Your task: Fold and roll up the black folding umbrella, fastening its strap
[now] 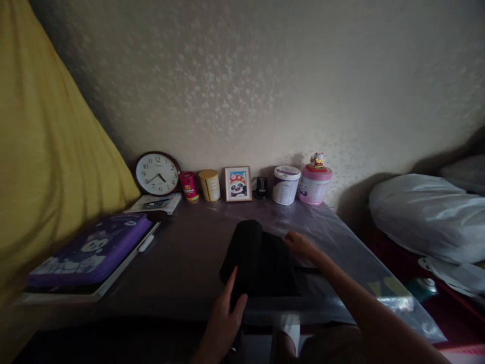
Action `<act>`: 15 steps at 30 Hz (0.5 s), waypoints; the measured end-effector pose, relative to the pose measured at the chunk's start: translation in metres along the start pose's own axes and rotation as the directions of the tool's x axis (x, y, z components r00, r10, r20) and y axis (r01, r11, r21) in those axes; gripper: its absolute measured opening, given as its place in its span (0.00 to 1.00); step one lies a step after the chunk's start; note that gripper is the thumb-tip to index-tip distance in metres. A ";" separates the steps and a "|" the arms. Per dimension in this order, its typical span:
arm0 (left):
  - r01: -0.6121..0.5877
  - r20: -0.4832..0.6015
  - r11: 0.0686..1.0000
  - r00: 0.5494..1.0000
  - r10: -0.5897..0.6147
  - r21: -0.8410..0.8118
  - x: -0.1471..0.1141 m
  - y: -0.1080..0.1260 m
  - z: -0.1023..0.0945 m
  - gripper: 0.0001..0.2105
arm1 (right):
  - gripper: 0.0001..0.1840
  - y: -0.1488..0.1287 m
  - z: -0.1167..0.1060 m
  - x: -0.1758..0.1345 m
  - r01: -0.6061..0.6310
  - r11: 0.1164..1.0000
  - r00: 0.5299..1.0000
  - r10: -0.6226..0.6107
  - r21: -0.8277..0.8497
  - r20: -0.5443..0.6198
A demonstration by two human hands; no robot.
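A black fabric item (246, 253), partly folded or rolled over on its left side, lies on the table near its front edge. Its exact kind is hard to make out in the dim light. At its lower left is my left hand (225, 316), index finger and thumb stretched apart, with the index fingertip against the fabric. My right hand (302, 246) is at the upper right edge of the item, fingers curled and closed on that edge. A dark strap-like strip shows below the right wrist.
Along the wall stand a clock (158, 173), a pink can (189, 185), a yellow can (209, 185), a framed panda picture (238, 184) and two tubs (286, 186). A purple panda case (91, 247) lies left, beside a yellow curtain (49, 151). White plastic bags (428, 215) are at right.
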State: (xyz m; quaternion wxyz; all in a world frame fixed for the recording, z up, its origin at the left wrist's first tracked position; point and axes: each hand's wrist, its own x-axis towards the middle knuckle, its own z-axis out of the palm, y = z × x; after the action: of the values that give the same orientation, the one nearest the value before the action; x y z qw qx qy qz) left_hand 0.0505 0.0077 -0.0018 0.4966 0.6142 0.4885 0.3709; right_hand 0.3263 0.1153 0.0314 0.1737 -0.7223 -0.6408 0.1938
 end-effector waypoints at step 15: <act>0.013 0.015 0.999 1.000 -0.013 0.030 0.001 -0.003 0.000 0.29 | 0.11 -0.002 0.005 -0.001 -0.297 0.842 0.950 0.216 0.449 0.224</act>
State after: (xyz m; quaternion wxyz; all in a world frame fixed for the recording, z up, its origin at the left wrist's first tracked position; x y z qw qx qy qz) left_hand 0.0505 0.0088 -0.0046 0.4932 0.6212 0.4942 0.3557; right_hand 0.3225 0.1146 0.0281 0.2654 -0.7179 -0.4823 0.4261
